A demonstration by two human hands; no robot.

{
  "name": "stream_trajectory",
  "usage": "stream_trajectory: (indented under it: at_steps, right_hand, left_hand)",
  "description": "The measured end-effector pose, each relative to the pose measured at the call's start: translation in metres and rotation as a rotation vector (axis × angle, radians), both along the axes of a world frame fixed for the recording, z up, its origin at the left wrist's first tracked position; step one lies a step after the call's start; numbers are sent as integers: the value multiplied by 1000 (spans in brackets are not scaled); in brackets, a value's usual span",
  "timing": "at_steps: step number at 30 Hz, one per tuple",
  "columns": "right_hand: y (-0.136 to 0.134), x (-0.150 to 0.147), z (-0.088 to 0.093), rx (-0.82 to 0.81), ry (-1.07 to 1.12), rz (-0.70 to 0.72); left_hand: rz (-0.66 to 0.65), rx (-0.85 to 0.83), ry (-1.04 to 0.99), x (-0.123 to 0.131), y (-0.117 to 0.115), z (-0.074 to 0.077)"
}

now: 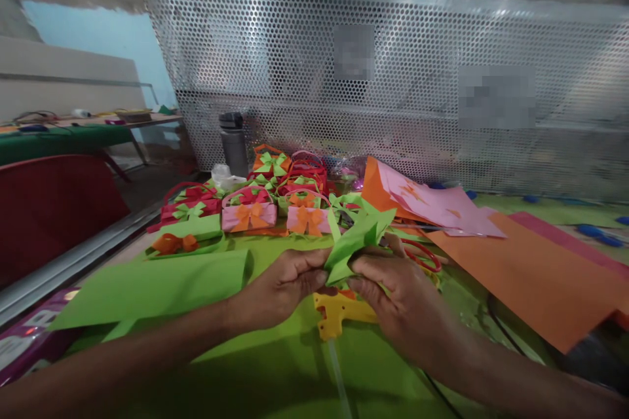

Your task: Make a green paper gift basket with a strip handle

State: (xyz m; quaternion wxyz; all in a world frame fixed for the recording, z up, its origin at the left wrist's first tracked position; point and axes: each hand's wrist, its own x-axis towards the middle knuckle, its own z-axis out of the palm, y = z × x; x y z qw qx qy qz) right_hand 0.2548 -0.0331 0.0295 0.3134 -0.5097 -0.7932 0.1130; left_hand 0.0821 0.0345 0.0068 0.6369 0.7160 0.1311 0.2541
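Between my two hands, above the table, is a folded piece of light green paper (358, 241) with pointed ends sticking up. My left hand (285, 285) pinches its lower left edge between thumb and fingers. On the other side, my right hand (396, 288) is closed on the paper's right part, its thumb near the lower edge. Just below the hands lies a yellow glue gun (339, 314), partly hidden by my right hand, with a clear glue stick (339, 373) trailing toward me. Red-handled scissors (423, 255) lie behind my right hand.
Small paper bags with bows (249, 213) stand in rows at the back left, near a grey bottle (234, 144). A curled green sheet (162, 285) lies at left. Orange sheets (531, 268) and pink sheets (442, 203) spread right. A perforated metal panel (413, 105) closes off the back.
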Motion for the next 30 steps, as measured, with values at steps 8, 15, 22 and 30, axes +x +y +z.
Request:
stream_trajectory:
  at_steps: [8,15,22,30]
  right_hand:
    - [3,-1,-1,-25,-73,-2]
    - [5,-1,0,13,-158,38]
    - [4,-2,-1,11,-212,27]
    - [5,-2,-6,26,-259,8]
  left_hand:
    - [32,205,71,-3,0,3]
    - [8,189,88,-2,-1,5]
    - [-33,102,104,-1,-1,6]
    - [72,265,218,-3,3,5]
